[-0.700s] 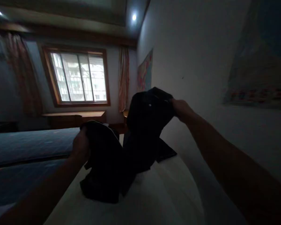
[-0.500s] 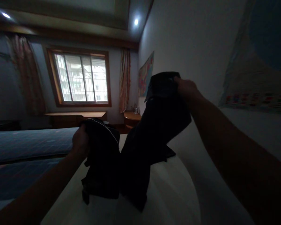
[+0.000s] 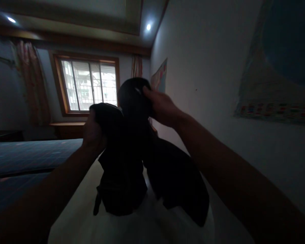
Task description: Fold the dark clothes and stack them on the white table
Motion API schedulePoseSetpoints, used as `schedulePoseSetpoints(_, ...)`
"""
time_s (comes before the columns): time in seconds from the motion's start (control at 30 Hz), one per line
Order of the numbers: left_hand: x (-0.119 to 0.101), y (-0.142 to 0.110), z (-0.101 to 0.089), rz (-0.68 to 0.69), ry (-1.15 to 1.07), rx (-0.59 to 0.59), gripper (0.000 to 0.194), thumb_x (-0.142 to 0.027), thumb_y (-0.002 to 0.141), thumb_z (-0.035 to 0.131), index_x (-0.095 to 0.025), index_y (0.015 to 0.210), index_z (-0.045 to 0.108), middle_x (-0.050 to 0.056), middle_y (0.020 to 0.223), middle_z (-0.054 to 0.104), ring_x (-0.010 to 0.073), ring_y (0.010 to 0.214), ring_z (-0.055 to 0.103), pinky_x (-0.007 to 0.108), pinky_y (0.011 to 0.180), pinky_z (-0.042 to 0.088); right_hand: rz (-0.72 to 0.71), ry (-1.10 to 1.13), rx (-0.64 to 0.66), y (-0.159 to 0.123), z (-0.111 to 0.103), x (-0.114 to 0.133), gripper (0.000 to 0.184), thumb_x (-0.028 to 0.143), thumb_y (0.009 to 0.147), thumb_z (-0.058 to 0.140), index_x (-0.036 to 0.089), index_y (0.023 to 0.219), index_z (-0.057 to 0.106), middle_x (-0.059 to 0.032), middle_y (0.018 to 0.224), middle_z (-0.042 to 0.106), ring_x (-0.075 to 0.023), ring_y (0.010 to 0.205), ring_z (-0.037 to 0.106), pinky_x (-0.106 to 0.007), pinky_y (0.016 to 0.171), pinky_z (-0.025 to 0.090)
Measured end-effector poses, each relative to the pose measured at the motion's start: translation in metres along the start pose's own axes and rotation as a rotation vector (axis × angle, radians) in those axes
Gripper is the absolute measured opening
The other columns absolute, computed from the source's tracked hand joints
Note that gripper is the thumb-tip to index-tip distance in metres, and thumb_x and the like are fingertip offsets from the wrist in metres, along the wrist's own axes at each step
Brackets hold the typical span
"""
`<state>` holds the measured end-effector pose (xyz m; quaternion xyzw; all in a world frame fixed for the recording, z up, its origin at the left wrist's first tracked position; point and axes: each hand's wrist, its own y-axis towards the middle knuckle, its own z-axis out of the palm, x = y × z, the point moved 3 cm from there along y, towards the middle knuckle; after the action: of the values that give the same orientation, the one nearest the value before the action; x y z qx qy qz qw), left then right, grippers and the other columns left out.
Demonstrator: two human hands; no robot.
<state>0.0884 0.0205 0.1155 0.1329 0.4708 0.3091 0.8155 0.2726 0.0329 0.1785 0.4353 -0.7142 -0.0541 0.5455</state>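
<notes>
Window [image 3: 87,86] between curtains [image 3: 33,84]; ceiling lamps [image 3: 148,26] lit; wall posters [image 3: 282,71].

Two grips [image 3: 93,132] [image 3: 164,107], one window [image 3: 85,84], two ceiling lights [image 3: 11,19] [image 3: 148,26]

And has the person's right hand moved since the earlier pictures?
Yes. The right hand, gripping the black cloth, has moved left across the view, and now appears closer to the window.

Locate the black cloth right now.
Head view, centre: the black cloth is held up by the left hand and right hand above the pale surface, overlapping the lower right corner of the window.
</notes>
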Motion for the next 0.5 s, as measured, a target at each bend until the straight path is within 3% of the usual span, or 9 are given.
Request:
schedulePoseSetpoints(0.07, 0.015, -0.011, 0.011, -0.001, -0.007, 0.114, 0.042, -0.053, 0.091, 0.053, -0.019, 0.114, 0.062, 0.0, 0.101, 0.073, 0.0217, 0.105, 0.066, 0.032, 0.088, 0.055, 0.002, 0.069, 0.073, -0.003, 0.022, -0.015, 0.037, 0.051, 0.093, 0.055, 0.02, 0.115, 0.059, -0.003, 0.091, 0.066, -0.0181, 0.084, 0.061, -0.03, 0.076, 0.055)
schedulePoseSetpoints(0.13, 0.036, -0.022, 0.009, -0.011, 0.143, 0.198, 0.056, -0.051, 0.076, 0.073, -0.02, 0.12, 0.06, 0.002, 0.107, 0.072, 0.0259, 0.106, 0.066, 0.035, 0.089, 0.054, 0.011, 0.114, 0.144, -0.006, 0.034, -0.031, 0.033, 0.047, 0.095, 0.055, 0.02, 0.113, 0.06, -0.0022, 0.092, 0.065, -0.0166, 0.084, 0.06, -0.029, 0.077, 0.054)
schedulePoseSetpoints(0.23, 0.065, -0.034, -0.015, 0.004, 0.502, 0.135, 0.069, -0.046, 0.06, 0.085, -0.019, 0.119, 0.061, 0.006, 0.107, 0.072, 0.0298, 0.103, 0.066, 0.039, 0.088, 0.053, 0.08, 0.102, 0.245, -0.011, 0.035, -0.064, 0.029, 0.044, 0.093, 0.058, 0.021, 0.109, 0.062, -0.0019, 0.095, 0.066, -0.0148, 0.085, 0.06, -0.028, 0.078, 0.053)
schedulePoseSetpoints(0.33, 0.087, -0.038, -0.048, -0.116, 0.713, 0.113, 0.06, -0.048, 0.059, 0.083, -0.017, 0.108, 0.066, 0.008, 0.1, 0.074, 0.0321, 0.098, 0.068, 0.044, 0.085, 0.054, 0.21, 0.051, 0.306, -0.018, 0.015, -0.115, 0.028, 0.042, 0.096, 0.055, 0.02, 0.11, 0.065, -0.0044, 0.106, 0.067, -0.0143, 0.093, 0.062, -0.029, 0.084, 0.051)
schedulePoseSetpoints(0.43, 0.09, -0.023, -0.084, -0.287, 0.713, 0.038, 0.052, -0.043, 0.06, 0.083, -0.018, 0.102, 0.067, 0.007, 0.092, 0.075, 0.0298, 0.084, 0.071, 0.042, 0.074, 0.056, 0.366, -0.26, 0.132, -0.034, -0.022, -0.183, 0.03, 0.036, 0.096, 0.053, 0.016, 0.113, 0.067, -0.009, 0.114, 0.069, -0.0169, 0.099, 0.064, -0.03, 0.088, 0.049)
schedulePoseSetpoints(0.5, 0.076, -0.003, -0.108, -0.376, 0.693, -0.115, 0.042, -0.036, 0.059, 0.082, -0.016, 0.094, 0.068, 0.004, 0.075, 0.074, 0.0273, 0.067, 0.07, 0.039, 0.062, 0.056, 0.531, -0.496, 0.011, -0.054, -0.047, -0.233, 0.027, 0.028, 0.094, 0.054, 0.013, 0.11, 0.069, -0.01, 0.11, 0.072, -0.0193, 0.098, 0.065, -0.031, 0.09, 0.048)
